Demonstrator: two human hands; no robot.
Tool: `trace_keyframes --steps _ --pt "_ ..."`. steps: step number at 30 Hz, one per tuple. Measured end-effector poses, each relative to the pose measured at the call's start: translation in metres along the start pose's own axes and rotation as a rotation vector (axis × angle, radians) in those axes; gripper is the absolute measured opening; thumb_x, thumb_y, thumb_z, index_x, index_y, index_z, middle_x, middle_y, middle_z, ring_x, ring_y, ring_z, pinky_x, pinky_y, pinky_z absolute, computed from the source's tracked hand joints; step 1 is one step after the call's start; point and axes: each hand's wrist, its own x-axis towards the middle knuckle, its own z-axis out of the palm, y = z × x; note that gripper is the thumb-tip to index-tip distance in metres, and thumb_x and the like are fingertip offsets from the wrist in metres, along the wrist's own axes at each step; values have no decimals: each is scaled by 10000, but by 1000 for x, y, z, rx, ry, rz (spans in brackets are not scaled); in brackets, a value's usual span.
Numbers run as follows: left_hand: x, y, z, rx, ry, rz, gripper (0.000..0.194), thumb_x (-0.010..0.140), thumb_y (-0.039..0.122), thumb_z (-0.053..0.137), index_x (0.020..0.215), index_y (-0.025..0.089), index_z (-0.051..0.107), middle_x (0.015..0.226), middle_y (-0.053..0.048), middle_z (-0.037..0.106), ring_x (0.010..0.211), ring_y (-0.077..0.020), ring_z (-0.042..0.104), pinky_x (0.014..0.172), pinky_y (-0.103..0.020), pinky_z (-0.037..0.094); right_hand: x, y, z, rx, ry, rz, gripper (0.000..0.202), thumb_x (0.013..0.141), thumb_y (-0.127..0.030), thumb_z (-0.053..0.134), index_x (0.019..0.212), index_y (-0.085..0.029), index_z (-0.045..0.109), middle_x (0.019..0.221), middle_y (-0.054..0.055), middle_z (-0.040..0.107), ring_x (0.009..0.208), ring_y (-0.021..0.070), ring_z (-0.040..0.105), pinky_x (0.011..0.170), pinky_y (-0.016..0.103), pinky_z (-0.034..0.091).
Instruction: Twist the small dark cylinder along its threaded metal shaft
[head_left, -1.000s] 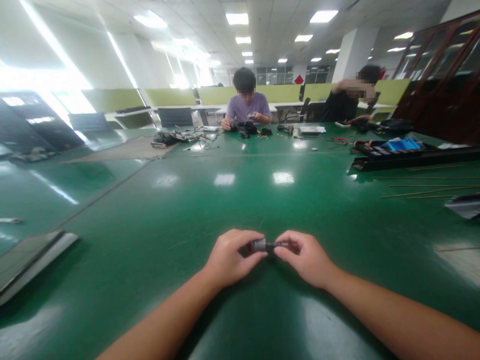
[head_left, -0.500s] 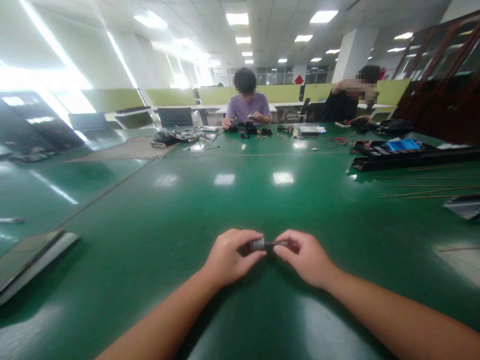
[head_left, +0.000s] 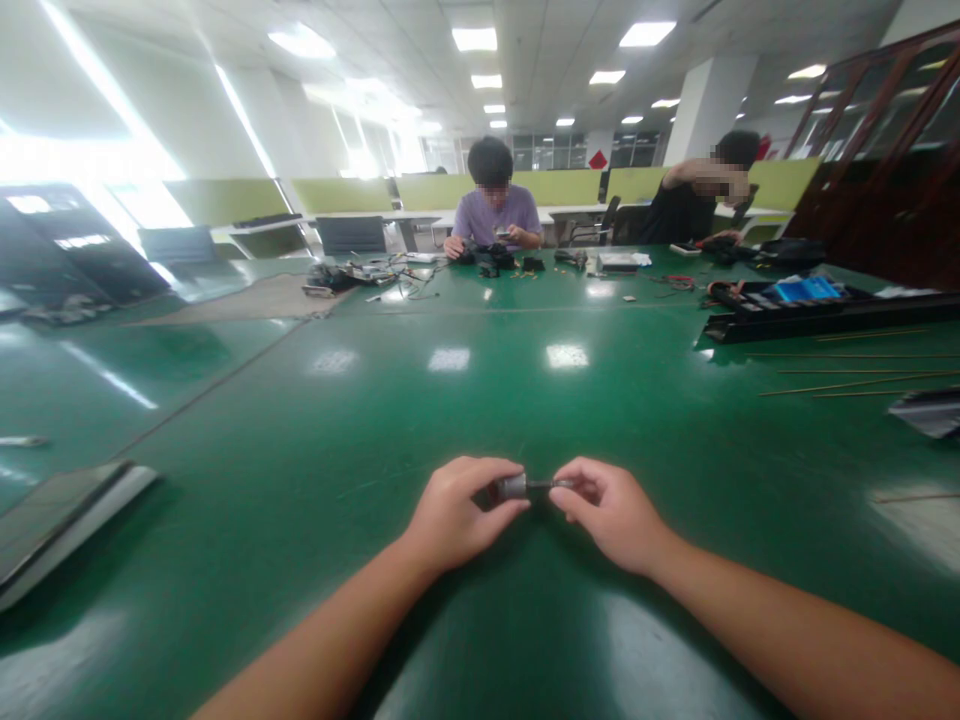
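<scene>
Low over the green table (head_left: 480, 400), my left hand (head_left: 457, 515) grips a short silver metal cylinder (head_left: 513, 487) between thumb and fingers. A thin dark rod (head_left: 538, 485) runs from the cylinder's right end toward my right hand (head_left: 611, 510). The thumb and fingertips of that hand pinch a small greyish piece (head_left: 562, 483) at the rod's far end. Whether the rod and this piece are one part I cannot tell. My left fingers cover the cylinder's left end.
A flat slab-like panel (head_left: 71, 520) lies at left. Thin rods (head_left: 862, 382) and a long black tray (head_left: 825, 315) lie at right. Across the table, a person in a purple shirt (head_left: 517, 210) handles black parts; cables (head_left: 390, 275) lie nearby. Another person (head_left: 690, 205) sits far right.
My hands have drawn very slightly apart. The dark part between them now looks thinner than before. The person at far right has shifted an arm a little.
</scene>
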Motion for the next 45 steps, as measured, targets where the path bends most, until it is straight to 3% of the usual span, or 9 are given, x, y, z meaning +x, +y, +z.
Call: trace_keyframes --steps 45 --pt "-2 -8 -2 6 5 -21 281 783 300 755 1051 241 692 985 -13 752 858 -182 707 808 -305 537 3 6 -1 157 37 42 153 817 -296 645 884 -164 608 692 -7 624 615 149 620 619 276 471"
